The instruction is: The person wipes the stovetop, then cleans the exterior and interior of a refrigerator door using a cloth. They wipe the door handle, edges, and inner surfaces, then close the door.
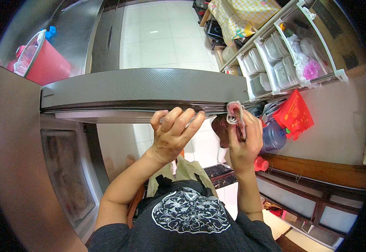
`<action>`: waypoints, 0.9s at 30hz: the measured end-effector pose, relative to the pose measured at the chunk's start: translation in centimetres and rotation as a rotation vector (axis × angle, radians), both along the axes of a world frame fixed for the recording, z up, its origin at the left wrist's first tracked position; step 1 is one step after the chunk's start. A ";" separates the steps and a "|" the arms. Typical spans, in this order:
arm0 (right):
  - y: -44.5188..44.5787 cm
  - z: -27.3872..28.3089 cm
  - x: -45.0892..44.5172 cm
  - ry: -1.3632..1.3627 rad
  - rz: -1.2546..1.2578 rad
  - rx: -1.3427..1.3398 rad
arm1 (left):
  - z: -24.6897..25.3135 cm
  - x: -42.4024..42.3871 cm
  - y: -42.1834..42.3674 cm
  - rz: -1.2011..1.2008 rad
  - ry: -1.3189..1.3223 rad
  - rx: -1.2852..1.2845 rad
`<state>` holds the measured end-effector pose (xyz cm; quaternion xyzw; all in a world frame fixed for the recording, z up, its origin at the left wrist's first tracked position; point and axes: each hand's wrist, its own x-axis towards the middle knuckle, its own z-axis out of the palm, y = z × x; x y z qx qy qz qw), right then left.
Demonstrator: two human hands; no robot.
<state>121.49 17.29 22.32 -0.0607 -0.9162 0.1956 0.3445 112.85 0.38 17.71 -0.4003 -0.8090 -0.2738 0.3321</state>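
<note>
In front of my chest stands a grey refrigerator door (145, 85), seen from above, with a dark rubber seal (123, 105) along its inner side. My left hand (173, 135) hooks its fingertips over the seal edge near the middle of the door. At the door's right end, my right hand (246, 141) pinches a folded, stained cloth (235, 110) between thumb and fingers. The cloth's upper end meets the seal. A dark reddish-brown flap (220, 130) hangs beside the right hand; whether it belongs to the cloth is unclear.
A pink bin (49, 64) stands at upper left. White shelves (276, 91) with plastic containers (282, 72) rise at upper right. Below them are a red bag (294, 115) and a blue water bottle (273, 137). A checkered cloth (249, 19) drapes beyond the door, beside white floor tiles (157, 41).
</note>
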 end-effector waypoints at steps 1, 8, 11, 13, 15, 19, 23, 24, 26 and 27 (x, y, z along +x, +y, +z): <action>0.0 0.2 0.0 -0.013 -0.003 0.069 | -0.1 0.0 0.0 -0.001 0.005 0.002; -1.9 0.4 -0.8 -0.085 0.015 0.295 | -0.7 0.0 -0.2 -0.010 0.006 -0.023; -1.5 0.6 -1.2 -0.108 0.068 0.283 | -0.6 0.0 -0.2 -0.001 0.004 -0.014; -0.3 1.3 -0.7 -0.138 0.088 0.318 | -0.3 0.0 -0.1 0.006 -0.001 0.002; -0.6 1.9 -0.8 -0.149 0.010 0.314 | -0.2 -0.1 -0.1 0.009 -0.006 0.011; -2.6 0.5 -1.3 -0.133 0.082 0.246 | -0.3 0.0 0.2 0.012 -0.008 0.031; -1.6 1.4 -1.3 -0.189 0.025 0.272 | -0.2 -0.3 -0.1 0.007 -0.018 0.049; -1.6 1.8 -1.2 -0.188 -0.042 0.247 | -0.1 -0.3 -0.1 0.000 -0.029 0.053; -2.3 1.1 -1.5 -0.153 -0.038 0.216 | 0.0 -0.3 -0.2 -0.020 -0.049 0.067; -2.9 0.8 -1.7 -0.141 -0.046 0.204 | -0.1 -0.2 -0.1 -0.039 -0.063 0.079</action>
